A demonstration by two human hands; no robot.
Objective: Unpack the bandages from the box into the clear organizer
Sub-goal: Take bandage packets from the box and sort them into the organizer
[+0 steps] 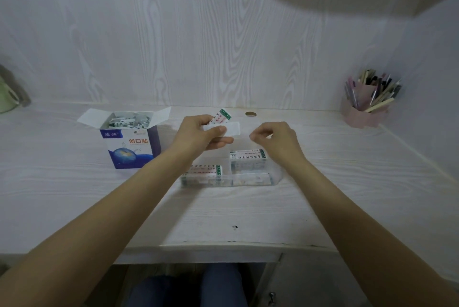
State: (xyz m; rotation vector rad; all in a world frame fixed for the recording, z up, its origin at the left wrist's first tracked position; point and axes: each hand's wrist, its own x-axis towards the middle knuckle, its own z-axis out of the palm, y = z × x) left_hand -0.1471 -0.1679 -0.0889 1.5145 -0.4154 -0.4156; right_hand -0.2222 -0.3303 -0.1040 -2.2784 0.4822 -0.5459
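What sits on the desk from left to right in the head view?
Green cup → open bandage box → left hand gripping bandages → right hand, holding nothing → pink pen holder. The clear organizer lies below both hands, so I left it out.

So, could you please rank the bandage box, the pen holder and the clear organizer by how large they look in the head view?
1. Organizer, widest, though partly behind the arms.
2. Box, close to the organizer in size; its open flaps add to it.
3. Pen holder, smallest, though it stands farther back, so unsure.
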